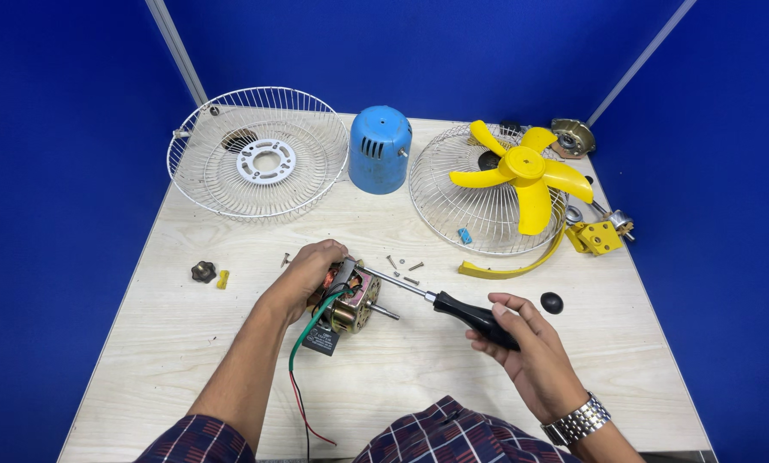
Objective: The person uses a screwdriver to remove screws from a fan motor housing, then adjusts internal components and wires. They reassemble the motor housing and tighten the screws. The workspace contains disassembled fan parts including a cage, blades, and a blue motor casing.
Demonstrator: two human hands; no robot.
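Gripped: black-handled screwdriver (440, 302) in right hand (522, 351); small brass-coloured electric motor with copper windings (348, 300) under left hand (309, 273).

Right fingers closed round handle, steel shaft angled up-left, tip at motor top just beside left fingers. Left hand clamped over motor, near centre of pale wooden table (402, 377); motor shaft pointing right, green, red and black wires (303, 377) trailing toward table's near edge. Loose screws (406, 267) just beyond shaft. Black oval cap (552, 302) right of handle. Small dark knob (203, 271) and yellow clip (222, 279) lying left. Farther back: white wire fan guard (258, 154), blue plastic motor cover (380, 148), second wire guard (470, 214) carrying yellow fan blade (526, 171). Yellow bracket (596, 237) at right edge.
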